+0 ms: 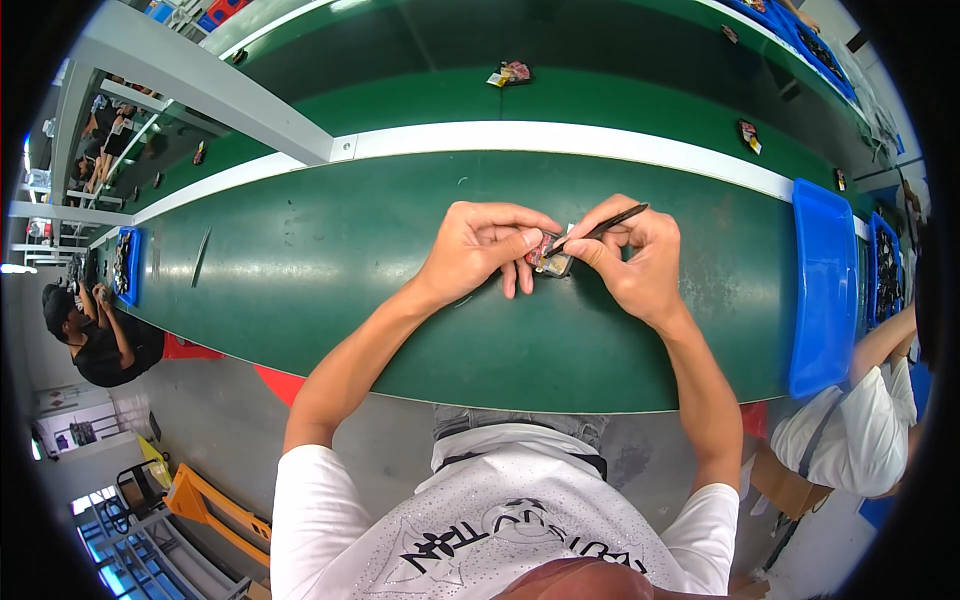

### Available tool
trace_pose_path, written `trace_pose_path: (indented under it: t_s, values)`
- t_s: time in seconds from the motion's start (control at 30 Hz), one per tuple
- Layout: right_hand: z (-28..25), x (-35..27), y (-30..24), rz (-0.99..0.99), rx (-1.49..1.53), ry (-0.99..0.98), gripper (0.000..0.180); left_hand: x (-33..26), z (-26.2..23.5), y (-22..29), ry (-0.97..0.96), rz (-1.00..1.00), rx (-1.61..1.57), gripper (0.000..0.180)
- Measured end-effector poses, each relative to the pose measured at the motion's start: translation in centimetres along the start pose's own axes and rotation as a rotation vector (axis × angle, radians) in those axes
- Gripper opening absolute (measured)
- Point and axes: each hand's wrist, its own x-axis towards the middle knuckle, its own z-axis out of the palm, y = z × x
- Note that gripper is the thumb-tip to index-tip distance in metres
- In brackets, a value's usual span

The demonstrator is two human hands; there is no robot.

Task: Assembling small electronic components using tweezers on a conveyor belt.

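While the left hand (480,250) steadies a small part (553,266) by its left edge, the right hand (640,260) works over it with a thin dark tool (622,218). The left thumb and forefinger are closed on the part; the lower fingers of that hand hang apart, just beside it. The right thumb and fingers are clamped on the tool, whose tip slants down to the left and meets the part or sits just above it; which of the two cannot be told. The part, dark-edged with red and yellowish patches, lies between the fingers of both hands, over the green bench (350,300); whether it touches the surface is hidden.

Well to the left of the fingers, a thin strip (201,257) lies on the bench, and farther left stands a blue bin (127,266) with dark pieces in it. Well to the right of the fingers is a blue tray (826,290), tilted at the bench's end. Beyond the fingers runs a white rail (560,138), and past it a green belt (400,100) carries several small pieces, one red and yellow piece (512,73) almost straight ahead. A co-worker in black (110,350) sits far to the left, another in white (850,435) to the right.
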Motion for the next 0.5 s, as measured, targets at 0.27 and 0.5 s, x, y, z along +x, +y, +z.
trace_pose_path:
  t_s: [0.27, 0.5]
  values:
    - [0.2, 0.1, -0.3, -0.026, -0.007, 0.0, 0.01, 0.2, 0.1, 0.1, 0.056, -0.001, -0.064, 0.022]
    - [1.0, -0.8, -0.2, -0.12, -0.078, 0.221, 0.014, 0.5, 0.0, 0.0, 0.181, 0.07, -0.077, 0.024]
